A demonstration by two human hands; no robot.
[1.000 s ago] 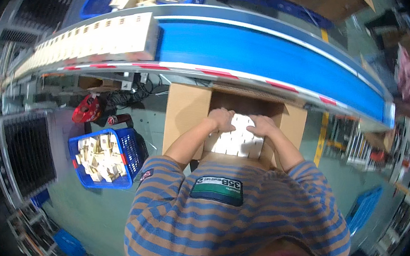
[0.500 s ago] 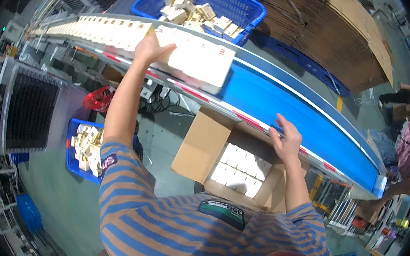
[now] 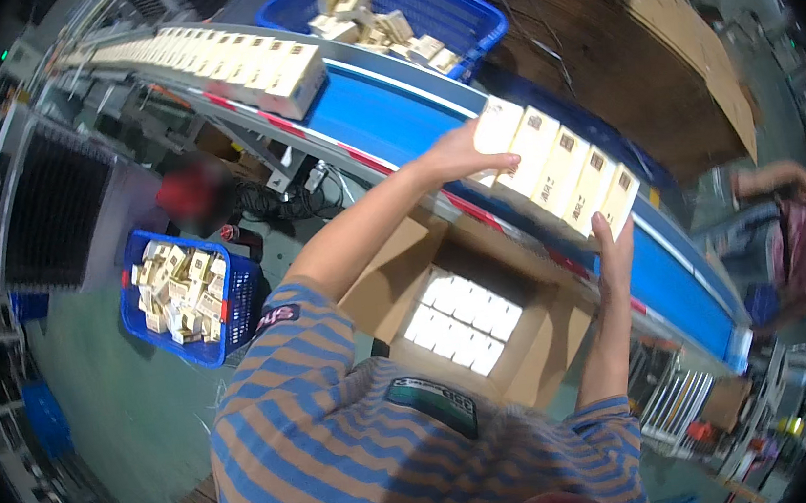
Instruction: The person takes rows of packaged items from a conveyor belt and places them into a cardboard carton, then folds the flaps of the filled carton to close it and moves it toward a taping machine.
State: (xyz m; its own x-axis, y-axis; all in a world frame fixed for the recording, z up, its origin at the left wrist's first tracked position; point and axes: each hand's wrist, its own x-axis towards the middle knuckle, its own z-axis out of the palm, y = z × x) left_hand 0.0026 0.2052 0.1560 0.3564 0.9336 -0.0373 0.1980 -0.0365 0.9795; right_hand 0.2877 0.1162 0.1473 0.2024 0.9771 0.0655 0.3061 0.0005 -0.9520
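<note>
A row of several small cream-white cartons is squeezed end to end between my two hands, over the blue conveyor belt. My left hand presses the row's left end, its thumb lying along the near side. At the right end my right hand grips the last carton, thumb on top. Below them an open cardboard box holds white cartons packed in rows. Farther left on the belt stands a long line of the same cartons, apart from the held row.
Loose cartons fill a blue basket beyond the belt and another blue basket on the floor at left. Stacked flat cardboard stands at the far right. At the right edge another person's arm shows.
My left hand has swept rightward with a row of cartons, leaving a gap on the belt behind it. My right hand has come up against the row's right end.
</note>
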